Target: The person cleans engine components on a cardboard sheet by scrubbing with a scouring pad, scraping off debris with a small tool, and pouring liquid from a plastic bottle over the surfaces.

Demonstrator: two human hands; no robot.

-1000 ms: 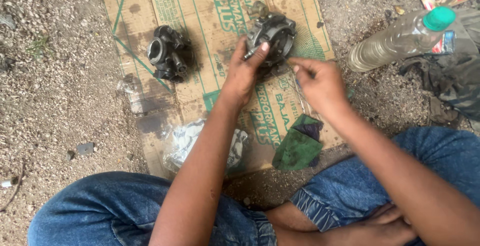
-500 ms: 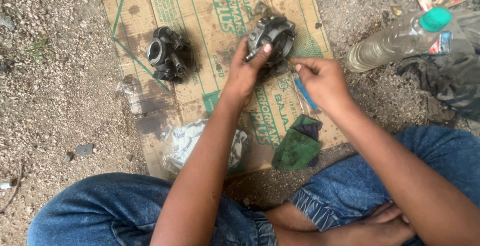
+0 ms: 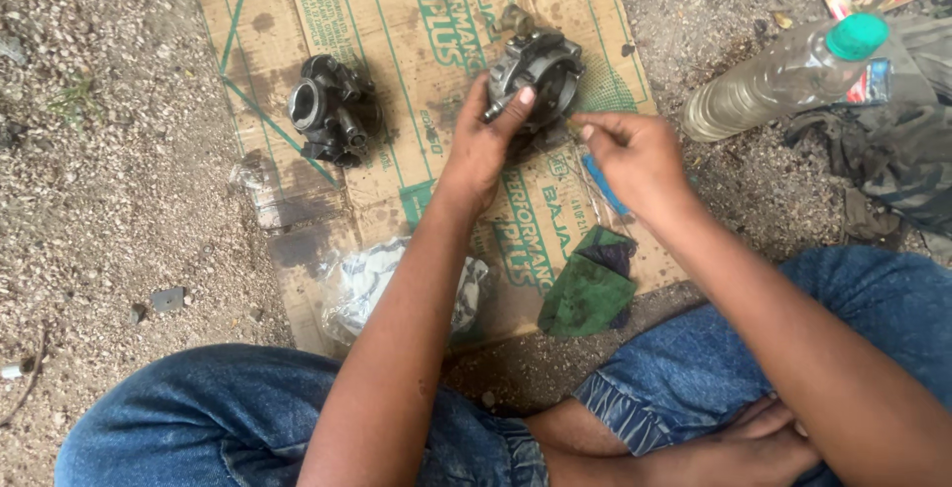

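My left hand (image 3: 486, 145) grips the dark, greasy metal carburettor body (image 3: 535, 70) on the flattened cardboard sheet (image 3: 397, 11); my right hand (image 3: 635, 155) pinches a blue-handled tool (image 3: 605, 184) beside it. Heavy, rigid, probably slippery; best held by its rim.

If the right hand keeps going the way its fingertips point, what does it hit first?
The right hand points left and slightly up the picture, toward the dark metal part that the left hand steadies. It would probably meet that part's near edge first, though depth is unclear.
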